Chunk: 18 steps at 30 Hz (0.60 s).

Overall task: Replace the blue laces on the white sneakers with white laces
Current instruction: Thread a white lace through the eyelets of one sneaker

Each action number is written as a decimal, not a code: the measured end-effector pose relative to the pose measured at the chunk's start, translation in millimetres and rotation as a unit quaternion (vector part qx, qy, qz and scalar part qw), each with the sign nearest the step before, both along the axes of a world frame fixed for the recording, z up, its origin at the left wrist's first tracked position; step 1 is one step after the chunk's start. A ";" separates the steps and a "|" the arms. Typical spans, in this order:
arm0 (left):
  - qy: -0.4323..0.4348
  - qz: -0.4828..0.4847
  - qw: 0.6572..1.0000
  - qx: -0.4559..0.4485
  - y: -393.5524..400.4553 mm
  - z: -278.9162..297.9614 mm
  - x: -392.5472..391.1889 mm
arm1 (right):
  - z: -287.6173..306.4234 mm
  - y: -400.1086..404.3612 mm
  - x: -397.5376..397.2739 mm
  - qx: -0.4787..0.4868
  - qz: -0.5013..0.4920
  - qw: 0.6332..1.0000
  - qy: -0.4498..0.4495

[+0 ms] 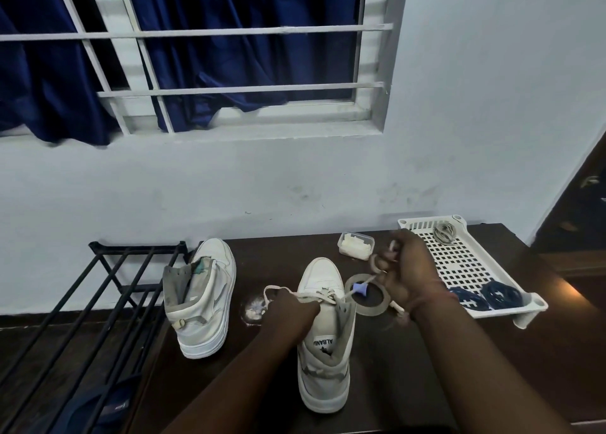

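In the head view, the near sneaker (pixel 324 332) stands at the middle of the dark table (pixel 410 368), its long axis running from heel at 6 o'clock to toe at 12 o'clock, toe toward the wall. The left hand (pixel 288 309) rests on the eyelet rows, its grip pinching the white lace (pixel 323 297) where it crosses. The right hand (pixel 405 269), at 2 o'clock from the shoe, holds the lace's free end curled in its fingers and draws it up and away.

To do this step well, I would keep the left pinch firm on the crossing while the right pulls steadily along the eyelet's line, so both sides tension evenly.

The second sneaker (pixel 203 296) stands unlaced at 9 o'clock, toe also to 12. The blue laces (pixel 485 297) lie coiled in the white tray (pixel 459 263) at 3 o'clock.
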State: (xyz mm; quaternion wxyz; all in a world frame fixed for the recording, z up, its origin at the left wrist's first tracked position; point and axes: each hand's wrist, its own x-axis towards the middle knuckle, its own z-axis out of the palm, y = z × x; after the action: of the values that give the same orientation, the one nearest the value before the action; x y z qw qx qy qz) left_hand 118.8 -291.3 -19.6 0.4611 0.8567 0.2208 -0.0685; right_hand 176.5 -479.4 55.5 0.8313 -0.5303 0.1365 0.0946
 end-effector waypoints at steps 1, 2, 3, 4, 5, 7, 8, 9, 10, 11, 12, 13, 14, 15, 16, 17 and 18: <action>0.004 0.000 1.000 -0.005 -0.2 0.9 -0.1 | 2.9 -2.6 -1.0 -0.038 0.003 0.999 0.019; 0.007 0.000 1.000 -0.009 -1.2 3.5 -1.5 | 3.0 -3.8 -1.2 -0.132 0.029 0.990 0.038; 0.012 0.000 1.000 -0.008 -1.3 3.8 -1.6 | 5.1 -0.9 -6.2 -0.261 0.080 0.961 0.052; 0.011 -0.002 1.000 -0.006 -2.0 5.5 -2.0 | 2.2 0.6 -9.2 -0.377 0.154 0.912 0.052; 0.009 -0.004 1.000 -0.003 -2.2 5.8 -1.8 | -1.8 3.6 -12.6 -0.468 0.234 0.851 0.044; 0.010 -0.014 1.000 0.001 -2.4 5.1 -1.2 | -6.2 10.8 -19.1 -0.560 0.328 0.760 0.029; 0.011 -0.015 1.000 0.002 -2.9 6.5 -1.9 | -9.5 12.5 -18.3 -0.569 0.334 0.751 0.035; 0.013 -0.015 1.000 0.003 -2.4 7.0 -1.9 | -9.2 14.2 -18.3 -0.563 0.320 0.761 0.042; 0.014 -0.019 1.000 0.005 -1.7 6.7 -2.0 | -11.7 13.6 -15.2 -0.549 0.291 0.782 0.057; 0.015 -0.027 0.999 0.009 -0.8 6.1 -1.7 | -13.1 10.2 -11.4 -0.533 0.228 0.813 0.061; 0.014 -0.034 0.999 0.012 0.3 4.5 -1.5 | -15.8 2.9 -3.7 -0.534 0.149 0.830 0.064; 0.015 -0.036 0.999 0.012 1.7 2.0 -1.0 | -10.4 -5.6 -1.5 -0.556 0.077 0.826 0.055; 0.012 -0.034 0.999 0.012 2.2 1.0 -1.1 | -8.9 -15.6 0.1 -0.599 0.024 0.799 0.044; 0.012 -0.027 1.000 0.008 2.4 -0.7 -0.2 | -6.7 -22.9 -1.0 -0.643 0.005 0.765 0.045; 0.010 -0.024 1.000 0.006 2.4 -0.9 -0.4 | -5.8 -29.6 -3.0 -0.670 0.009 0.741 0.050; 0.012 -0.023 1.000 0.009 2.0 0.3 -0.6 | -8.9 -29.0 -5.1 -0.691 0.033 0.719 0.062; 0.014 -0.026 0.999 0.015 2.1 0.5 -0.1 | -12.9 -27.5 -5.0 -0.699 0.066 0.709 0.063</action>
State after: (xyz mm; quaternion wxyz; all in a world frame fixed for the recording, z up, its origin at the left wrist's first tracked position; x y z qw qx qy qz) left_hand 118.7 -289.3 -19.1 0.4432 0.8679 0.2057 -0.0892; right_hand 171.5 -507.0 42.6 0.2035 -0.9604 0.1803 0.0603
